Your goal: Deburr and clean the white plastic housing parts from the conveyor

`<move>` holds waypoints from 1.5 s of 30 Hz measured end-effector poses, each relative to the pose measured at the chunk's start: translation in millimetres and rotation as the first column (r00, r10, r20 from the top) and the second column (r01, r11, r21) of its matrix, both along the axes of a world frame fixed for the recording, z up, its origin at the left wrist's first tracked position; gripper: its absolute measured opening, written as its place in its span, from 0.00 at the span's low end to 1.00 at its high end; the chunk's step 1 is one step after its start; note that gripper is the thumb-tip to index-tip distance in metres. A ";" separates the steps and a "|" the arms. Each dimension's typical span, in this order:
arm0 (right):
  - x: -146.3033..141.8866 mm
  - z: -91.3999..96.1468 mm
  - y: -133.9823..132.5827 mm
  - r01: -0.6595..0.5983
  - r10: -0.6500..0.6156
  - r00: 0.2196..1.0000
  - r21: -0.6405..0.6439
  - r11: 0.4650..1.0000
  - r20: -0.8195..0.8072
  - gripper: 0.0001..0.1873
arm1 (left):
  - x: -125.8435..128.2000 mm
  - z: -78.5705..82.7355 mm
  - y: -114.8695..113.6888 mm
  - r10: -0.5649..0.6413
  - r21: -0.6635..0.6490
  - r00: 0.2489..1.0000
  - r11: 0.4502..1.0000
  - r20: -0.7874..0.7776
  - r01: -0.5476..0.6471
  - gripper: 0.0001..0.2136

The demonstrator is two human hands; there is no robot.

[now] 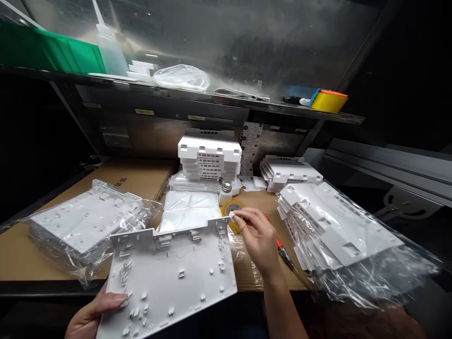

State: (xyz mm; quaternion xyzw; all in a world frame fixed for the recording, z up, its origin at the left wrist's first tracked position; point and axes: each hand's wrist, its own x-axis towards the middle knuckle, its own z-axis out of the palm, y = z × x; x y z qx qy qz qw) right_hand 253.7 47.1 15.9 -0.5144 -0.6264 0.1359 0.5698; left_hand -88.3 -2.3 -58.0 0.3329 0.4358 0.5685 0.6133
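My left hand [92,314] grips the near left corner of a white plastic housing panel [173,278], thumb on top, holding it inner side up above the bench edge. My right hand [257,238] hovers just past the panel's right corner. Its thumb and fingers pinch a small white piece [232,215] that I cannot name. Right behind that hand lies a roll of yellow tape [233,208] and a small glass bottle with a metal cap [225,191].
A bagged stack of white panels [84,221] lies on the left, another bagged stack [339,235] on the right. Unbagged white parts are piled at the back [209,157] and back right [289,172]. A red-handled screwdriver [282,249] lies on the cardboard. A shelf above carries a squeeze bottle [109,47].
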 end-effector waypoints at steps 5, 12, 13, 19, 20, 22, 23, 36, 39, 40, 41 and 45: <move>11.3 -8.9 0.0 0.078 -0.071 0.994 -0.084 0.993 0.087 0.09 | 22.9 28.0 -9.2 0.231 -0.364 0.944 0.922 0.236 -0.135 0.43; -60.8 41.3 -18.6 -0.130 0.116 0.990 0.201 0.971 0.082 0.09 | 76.1 61.3 -15.1 0.086 -0.257 0.917 0.966 0.390 0.019 0.47; -77.4 48.5 -20.2 -0.197 0.181 0.979 0.226 0.954 0.089 0.10 | 81.1 63.0 -15.4 0.058 -0.232 0.914 0.972 0.402 0.041 0.48; -126.7 50.5 -9.2 -0.339 0.301 0.936 0.242 0.909 0.181 0.09 | 90.9 66.1 -22.1 0.077 -0.256 0.904 0.966 0.420 0.036 0.56; -123.6 46.8 -6.6 -0.327 0.288 0.939 0.226 0.917 0.188 0.09 | 90.0 65.8 -23.1 0.091 -0.282 0.905 0.959 0.415 0.033 0.56; -109.0 39.7 -1.7 -0.275 0.238 0.953 0.211 0.938 0.187 0.09 | 86.5 64.9 -23.6 0.111 -0.305 0.909 0.952 0.401 0.018 0.56; -97.9 36.5 1.1 -0.238 0.202 0.963 0.216 0.947 0.176 0.09 | 84.1 64.5 -23.0 0.117 -0.300 0.910 0.954 0.398 0.009 0.56; 55.9 -70.2 84.0 0.270 -0.154 0.885 -0.216 0.938 0.440 0.23 | 44.2 60.6 0.9 -0.181 0.042 0.734 0.978 0.654 0.204 0.28; 77.2 -79.6 64.0 0.333 -0.204 0.853 -0.199 0.922 0.480 0.31 | 41.1 64.7 0.0 -0.213 0.109 0.691 0.975 0.690 0.192 0.27; 88.6 -81.9 54.6 0.372 -0.230 0.836 -0.206 0.905 0.499 0.34 | 39.6 66.5 -0.2 -0.208 0.112 0.687 0.977 0.697 0.182 0.27; 101.5 -84.7 45.2 0.415 -0.249 0.814 -0.226 0.881 0.524 0.37 | 37.9 68.2 -0.4 -0.193 0.105 0.687 0.980 0.700 0.168 0.27; 148.4 -102.6 19.7 0.548 -0.070 0.686 -0.451 0.704 0.724 0.44 | 32.3 73.6 0.0 -0.125 0.055 0.685 0.991 0.718 0.123 0.27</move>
